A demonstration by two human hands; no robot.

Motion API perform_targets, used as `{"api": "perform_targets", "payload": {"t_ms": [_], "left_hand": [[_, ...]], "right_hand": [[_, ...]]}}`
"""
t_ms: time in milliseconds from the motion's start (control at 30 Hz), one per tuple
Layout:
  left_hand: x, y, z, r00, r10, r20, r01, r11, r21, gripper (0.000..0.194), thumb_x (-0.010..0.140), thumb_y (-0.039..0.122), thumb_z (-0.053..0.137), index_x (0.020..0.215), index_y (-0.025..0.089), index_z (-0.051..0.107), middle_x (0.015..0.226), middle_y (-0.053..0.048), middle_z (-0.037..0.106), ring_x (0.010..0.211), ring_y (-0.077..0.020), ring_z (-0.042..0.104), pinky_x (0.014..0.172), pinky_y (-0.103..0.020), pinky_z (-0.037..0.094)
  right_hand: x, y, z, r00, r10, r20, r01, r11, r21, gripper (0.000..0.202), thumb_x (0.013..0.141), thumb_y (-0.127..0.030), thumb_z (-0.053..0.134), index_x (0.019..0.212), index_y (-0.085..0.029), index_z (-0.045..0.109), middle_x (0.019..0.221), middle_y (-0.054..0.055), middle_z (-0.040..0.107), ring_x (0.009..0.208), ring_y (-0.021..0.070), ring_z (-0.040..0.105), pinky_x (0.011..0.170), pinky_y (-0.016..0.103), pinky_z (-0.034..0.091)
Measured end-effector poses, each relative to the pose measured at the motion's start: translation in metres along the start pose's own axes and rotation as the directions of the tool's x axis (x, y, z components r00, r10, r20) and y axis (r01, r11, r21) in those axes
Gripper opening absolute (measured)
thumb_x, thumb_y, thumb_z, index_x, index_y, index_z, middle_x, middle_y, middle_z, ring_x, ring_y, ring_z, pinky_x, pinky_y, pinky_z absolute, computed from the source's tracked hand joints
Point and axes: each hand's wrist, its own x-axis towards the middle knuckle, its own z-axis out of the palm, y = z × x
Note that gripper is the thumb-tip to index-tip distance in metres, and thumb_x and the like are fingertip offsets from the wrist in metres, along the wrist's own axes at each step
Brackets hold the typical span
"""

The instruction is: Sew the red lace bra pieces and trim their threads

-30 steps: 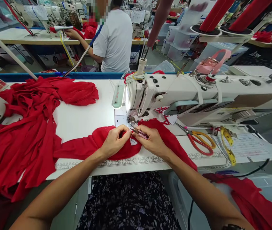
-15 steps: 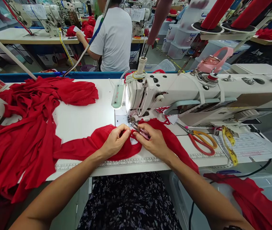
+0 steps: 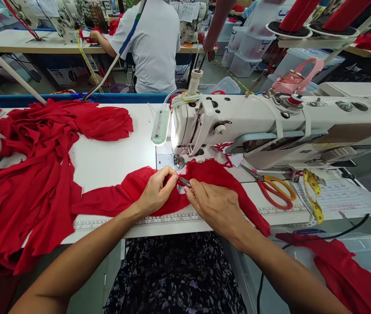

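Before one sewing machine (image 3: 237,120), on a white table (image 3: 103,161), one red cloth (image 3: 134,187) lay under two hands. The left hand (image 3: 159,189) pinched a bit of its edge between thumb and fingers; the right hand (image 3: 216,207) gripped one pair of snips (image 3: 184,181) (blades toward the left). One pair of scissors (image 3: 275,192) lay rightward, and two red thread cones (image 3: 298,15) stood above.
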Motion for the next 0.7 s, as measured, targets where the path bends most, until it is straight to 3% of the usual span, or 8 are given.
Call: {"api": "perform_targets", "payload": {"t_ms": [400,700], "left_hand": [[0.000,-0.001,0.000,1.000,0.010,-0.003,-0.010,0.999,0.041,0.019,0.097,0.029,0.046,0.083,0.019,0.052,0.080,0.000,0.055,0.077,-0.0152,0.051,0.075,-0.028,0.040],[0.000,-0.001,0.002,0.998,0.063,-0.022,-0.060,0.989,0.137,0.018,0.097,0.026,0.045,0.081,0.020,0.050,0.077,0.000,0.054,0.074,-0.0155,0.049,0.074,-0.029,0.040]], "right_hand": [[0.000,0.001,0.002,0.998,-0.038,0.044,0.042,0.996,-0.083,0.025,0.101,-0.029,0.046,0.078,-0.019,0.052,0.056,-0.003,0.050,0.050,0.0118,0.045,0.052,0.030,0.022],[0.001,-0.003,-0.009,0.977,-0.104,0.188,0.130,0.983,-0.133,0.022,0.091,-0.002,0.042,0.096,-0.014,0.060,0.062,0.001,0.053,0.054,0.0152,0.047,0.053,0.033,0.027]]}}
